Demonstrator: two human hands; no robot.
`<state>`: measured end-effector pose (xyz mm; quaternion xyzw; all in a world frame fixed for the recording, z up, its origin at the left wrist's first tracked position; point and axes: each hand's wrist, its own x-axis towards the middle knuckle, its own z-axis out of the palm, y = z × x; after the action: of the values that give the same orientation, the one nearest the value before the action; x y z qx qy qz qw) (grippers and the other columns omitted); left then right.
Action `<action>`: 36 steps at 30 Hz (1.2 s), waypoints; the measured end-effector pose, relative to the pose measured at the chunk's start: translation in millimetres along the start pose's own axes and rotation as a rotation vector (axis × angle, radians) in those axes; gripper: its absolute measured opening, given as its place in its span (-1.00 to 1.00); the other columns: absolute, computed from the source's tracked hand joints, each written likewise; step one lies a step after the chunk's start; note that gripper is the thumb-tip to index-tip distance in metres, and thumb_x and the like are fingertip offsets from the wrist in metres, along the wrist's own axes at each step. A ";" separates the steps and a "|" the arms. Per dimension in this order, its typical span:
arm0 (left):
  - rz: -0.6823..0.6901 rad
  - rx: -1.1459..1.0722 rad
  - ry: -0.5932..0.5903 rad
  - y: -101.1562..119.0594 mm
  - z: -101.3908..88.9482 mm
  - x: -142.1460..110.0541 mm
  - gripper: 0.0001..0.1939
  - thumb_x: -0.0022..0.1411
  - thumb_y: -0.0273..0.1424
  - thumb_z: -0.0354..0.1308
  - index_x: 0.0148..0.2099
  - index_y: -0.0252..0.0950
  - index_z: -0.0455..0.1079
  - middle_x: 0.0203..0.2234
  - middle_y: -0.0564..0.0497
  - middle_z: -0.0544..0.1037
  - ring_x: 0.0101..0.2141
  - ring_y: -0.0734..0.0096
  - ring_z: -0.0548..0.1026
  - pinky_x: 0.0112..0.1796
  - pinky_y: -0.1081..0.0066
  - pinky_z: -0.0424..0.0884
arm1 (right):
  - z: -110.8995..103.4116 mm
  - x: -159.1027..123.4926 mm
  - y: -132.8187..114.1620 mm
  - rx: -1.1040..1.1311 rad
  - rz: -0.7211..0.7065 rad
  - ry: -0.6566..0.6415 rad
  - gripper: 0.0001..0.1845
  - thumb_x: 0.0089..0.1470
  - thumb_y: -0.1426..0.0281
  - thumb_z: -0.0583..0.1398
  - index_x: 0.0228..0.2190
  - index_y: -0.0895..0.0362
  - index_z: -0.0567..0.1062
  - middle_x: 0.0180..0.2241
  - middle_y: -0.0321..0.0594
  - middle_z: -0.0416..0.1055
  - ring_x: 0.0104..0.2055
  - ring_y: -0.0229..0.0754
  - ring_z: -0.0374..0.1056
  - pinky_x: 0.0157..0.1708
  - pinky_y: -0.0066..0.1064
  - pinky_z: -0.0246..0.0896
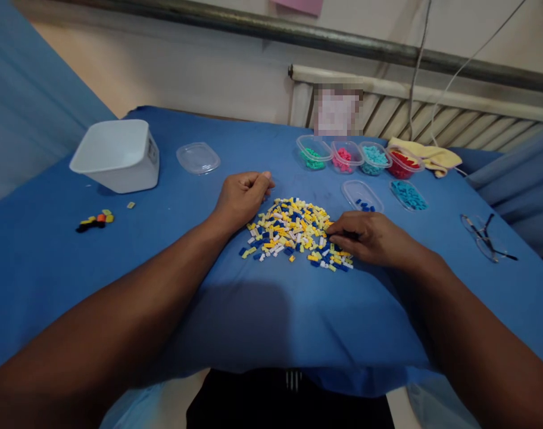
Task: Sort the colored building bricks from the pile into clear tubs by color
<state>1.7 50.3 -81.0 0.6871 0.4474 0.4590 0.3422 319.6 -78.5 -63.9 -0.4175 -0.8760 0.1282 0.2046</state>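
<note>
A loose heap of small building bricks [293, 226] in yellow, white, pale yellow and dark blue lies on the blue cloth. Beside the heap's upper left edge rests my left hand [243, 193], its fingers curled closed; whatever they hold is hidden. My right hand [365, 237] reaches into the heap's right side with thumb and fingers pinched together at the bricks. What sits between those fingertips is too small to make out. Just behind the right hand, a shallow clear lid [363, 193] carries several dark blue bricks [365, 206].
Clear tubs of green [313, 159], pink [343, 159], light blue [374, 156] and red bricks [403, 165] line the back. Blue bricks [408, 195] fill another lid. Eyeglasses [486, 238] lie right. A white bin [115, 155], clear lid [198, 158] and small brick cluster [95, 220] are left.
</note>
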 end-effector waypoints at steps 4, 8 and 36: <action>-0.006 -0.005 -0.005 -0.8 0.4 0.1 -0.44 0.51 0.10 0.28 -0.22 -0.31 0.74 -0.41 -0.10 0.69 -0.39 0.35 0.58 -0.32 0.39 0.47 | 1.1 1.6 -3.0 0.053 0.103 -0.026 -0.81 0.46 0.35 0.31 -0.02 0.03 0.76 -0.17 -0.18 0.74 -0.24 -0.12 0.63 -0.21 -0.32 0.40; -0.019 -0.022 -0.001 -0.7 1.7 0.1 -0.46 0.52 0.06 0.28 -0.21 -0.32 0.74 -0.41 -0.10 0.69 -0.39 0.36 0.58 -0.32 0.39 0.47 | 3.2 4.2 -8.1 0.094 0.202 -0.020 -0.83 0.43 0.32 0.32 -0.08 0.06 0.75 -0.28 -0.22 0.72 -0.31 -0.14 0.59 -0.28 -0.33 0.34; -0.016 -0.011 0.005 -0.1 2.3 0.3 -0.52 0.52 -0.01 0.27 -0.24 -0.29 0.74 -0.42 -0.07 0.69 -0.41 0.37 0.57 -0.32 0.38 0.46 | -18.6 -10.4 12.1 -0.054 0.529 0.233 -0.74 0.32 0.18 0.28 -0.18 0.04 0.74 -0.33 -0.17 0.69 -0.39 -0.09 0.49 -0.33 -0.27 0.25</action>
<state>3.9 50.5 -81.8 0.6806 0.4510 0.4603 0.3485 342.4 -78.1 -54.8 -0.6486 -0.7104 0.1049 0.2524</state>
